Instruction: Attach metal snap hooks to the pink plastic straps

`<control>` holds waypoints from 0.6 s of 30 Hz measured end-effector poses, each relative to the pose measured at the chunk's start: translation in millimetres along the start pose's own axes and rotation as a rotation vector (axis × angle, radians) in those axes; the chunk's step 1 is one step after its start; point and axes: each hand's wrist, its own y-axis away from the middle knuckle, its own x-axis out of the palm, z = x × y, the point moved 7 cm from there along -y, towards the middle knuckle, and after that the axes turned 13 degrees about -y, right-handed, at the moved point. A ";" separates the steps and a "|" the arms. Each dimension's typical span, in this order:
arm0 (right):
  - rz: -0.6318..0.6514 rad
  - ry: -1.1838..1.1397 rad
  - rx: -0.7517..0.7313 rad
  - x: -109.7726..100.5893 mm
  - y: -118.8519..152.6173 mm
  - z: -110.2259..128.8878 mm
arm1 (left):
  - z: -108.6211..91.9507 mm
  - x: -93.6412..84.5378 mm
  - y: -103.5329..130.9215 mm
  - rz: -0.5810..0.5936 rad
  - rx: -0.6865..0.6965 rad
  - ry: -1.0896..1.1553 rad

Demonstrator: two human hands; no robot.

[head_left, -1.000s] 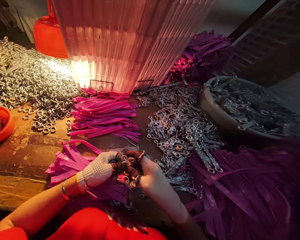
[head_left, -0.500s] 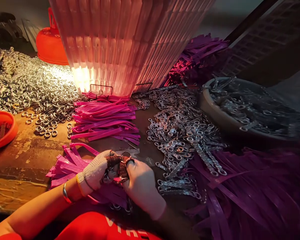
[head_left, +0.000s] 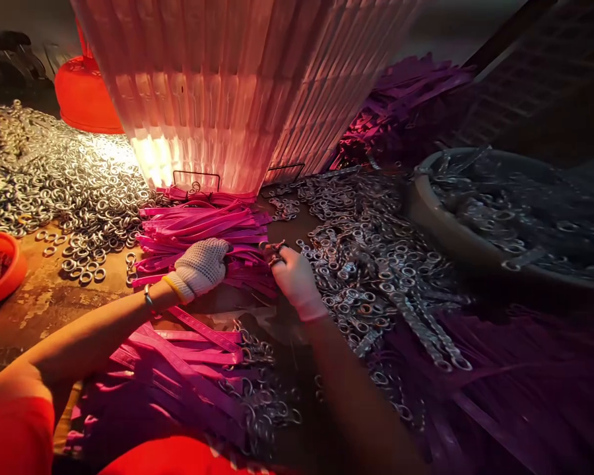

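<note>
My left hand (head_left: 201, 265), in a white dotted glove with a yellow cuff, lies over the middle pile of magenta straps (head_left: 165, 227), its fingers curled round the strap ends. Right of that pile, my right hand (head_left: 293, 276), in a pale glove, has its fingertips pinched, with dark wrapping on them; whatever is between them is too small to make out. Nearer my body lies a second bunch of magenta straps (head_left: 178, 389) with metal rings and links (head_left: 264, 402) at its right end. Metal link pieces (head_left: 351, 264) are heaped right of my right hand.
Silver rings (head_left: 94, 191) are heaped at the left under a red lamp (head_left: 86, 95). A red bowl (head_left: 17, 274) sits at the left edge. Ribbed translucent panels (head_left: 202, 99) stand behind. At the right are a large tub (head_left: 435, 204) of metal parts and purple straps (head_left: 534, 396).
My hands were together over the near straps. Both have moved forward and apart, the left onto the middle pile and the right beside it. The view has shifted slightly.
</note>
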 end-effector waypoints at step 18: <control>0.172 0.229 -0.342 18.0 87.7 38.7 | 3.6 25.5 52.8 0.130 0.062 -0.118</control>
